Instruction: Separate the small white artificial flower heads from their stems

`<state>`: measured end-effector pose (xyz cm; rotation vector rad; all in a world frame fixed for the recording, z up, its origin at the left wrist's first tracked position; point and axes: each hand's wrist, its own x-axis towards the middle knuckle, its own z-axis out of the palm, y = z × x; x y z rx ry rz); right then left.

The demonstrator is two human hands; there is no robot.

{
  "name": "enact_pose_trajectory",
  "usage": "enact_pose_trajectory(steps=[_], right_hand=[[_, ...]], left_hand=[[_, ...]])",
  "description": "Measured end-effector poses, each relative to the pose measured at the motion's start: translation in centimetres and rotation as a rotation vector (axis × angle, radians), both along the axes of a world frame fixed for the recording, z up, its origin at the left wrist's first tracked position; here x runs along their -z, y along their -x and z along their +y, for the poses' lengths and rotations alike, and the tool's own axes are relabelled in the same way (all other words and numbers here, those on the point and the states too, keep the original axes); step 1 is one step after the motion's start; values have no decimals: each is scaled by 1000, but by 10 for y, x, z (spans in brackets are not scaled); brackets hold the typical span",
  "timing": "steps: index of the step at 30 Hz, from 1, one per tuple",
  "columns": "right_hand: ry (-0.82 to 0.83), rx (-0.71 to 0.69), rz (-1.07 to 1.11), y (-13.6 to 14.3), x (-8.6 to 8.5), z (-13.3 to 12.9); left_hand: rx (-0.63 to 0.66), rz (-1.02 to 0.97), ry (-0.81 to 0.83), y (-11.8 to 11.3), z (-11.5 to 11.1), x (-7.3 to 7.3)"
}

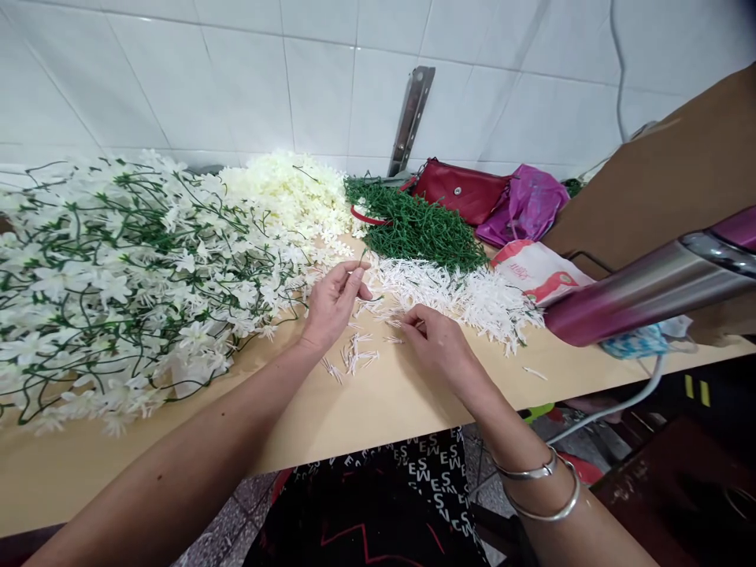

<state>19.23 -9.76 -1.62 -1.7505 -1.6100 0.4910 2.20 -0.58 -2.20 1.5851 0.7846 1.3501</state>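
on the pale wooden bench (366, 409) the small white plastic stamen pieces (354, 358) lie scattered between both hands, nearer the right hand (440, 342), whose fingers pinch together on something too small to tell, while the left hand (334, 303) hovers with fingers loosely apart.

- small white plastic bits (354, 358) lie loose and flat on the tan surface, just by both hands.
- a big heap of the same white bits (466, 295) sits behind, spread wide.
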Motion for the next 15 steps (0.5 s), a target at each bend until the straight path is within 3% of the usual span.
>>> enact_pose_trajectory(steps=[6,11,15], right_hand=[[44,-55,182,-21,-7,13],[84,-145,212,-22,-26,36],[63,-162,130,-23,-30,73]], left_hand=[[41,-191,118,-4,4,3],[-27,-178,185,0,4,-3],[27,-111,223,3,-2,-6]])
